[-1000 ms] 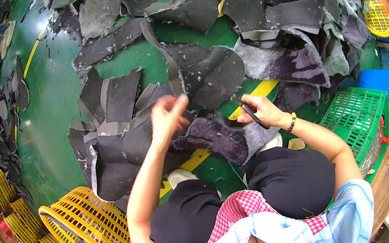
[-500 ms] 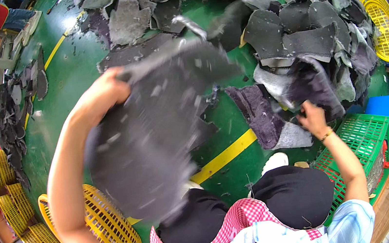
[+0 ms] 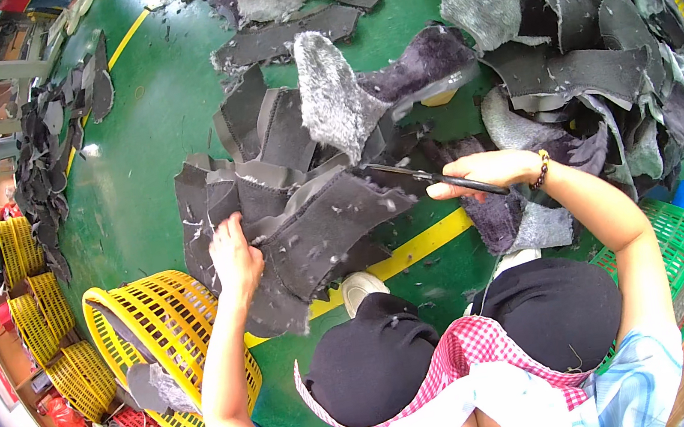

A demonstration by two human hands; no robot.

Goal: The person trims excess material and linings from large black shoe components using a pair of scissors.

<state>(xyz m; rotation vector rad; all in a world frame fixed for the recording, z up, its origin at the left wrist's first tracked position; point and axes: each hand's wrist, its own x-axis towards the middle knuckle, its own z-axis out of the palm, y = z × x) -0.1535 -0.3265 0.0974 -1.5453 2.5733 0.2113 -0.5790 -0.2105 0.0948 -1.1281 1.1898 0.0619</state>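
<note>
My left hand (image 3: 235,258) is closed on the near left edge of a dark grey fabric piece (image 3: 319,234) in a layered heap on the floor. Stitched seams run along several of these pieces. My right hand (image 3: 492,172) grips black-handled scissors (image 3: 423,175), the blades pointing left over the heap's right side. Just beyond the blade tips, a fluffy light grey piece (image 3: 331,94) stands out, joined or lying against a dark purple plush piece (image 3: 425,60). Some scissor detail is hidden in my fingers.
A large mound of grey fabric pieces (image 3: 607,58) lies on the right. A yellow basket (image 3: 175,322) leans by my left forearm, a green crate (image 3: 675,247) is by my right. Stacked yellow baskets (image 3: 19,256) stand far left. A yellow line (image 3: 432,240) crosses the green floor (image 3: 139,180).
The dark fabric my left hand held raised is now down on the floor. My right hand has moved up and left from the purple piece and now holds scissors. The view has shifted.
</note>
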